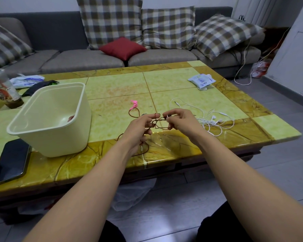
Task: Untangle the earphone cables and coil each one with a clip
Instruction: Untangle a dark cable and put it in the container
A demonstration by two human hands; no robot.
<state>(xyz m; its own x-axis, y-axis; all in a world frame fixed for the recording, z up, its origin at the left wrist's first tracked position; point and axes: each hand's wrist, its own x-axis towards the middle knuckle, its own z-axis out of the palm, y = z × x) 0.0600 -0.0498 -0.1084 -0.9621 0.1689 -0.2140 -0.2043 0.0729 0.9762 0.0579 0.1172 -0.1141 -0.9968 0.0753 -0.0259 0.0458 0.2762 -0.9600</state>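
One brown cable (155, 119) pinched between left hand (138, 128), right hand (182, 123) fingers (173, 113).

A tub (56, 137) stands on the left of the bench (115, 84), a phone (11, 161) just beside it at the near edge; a clip (134, 103) lies mid-bench, earphones (214, 118) to its right, a tissue packet (201, 81) behind them, a sofa (87, 60) beyond.
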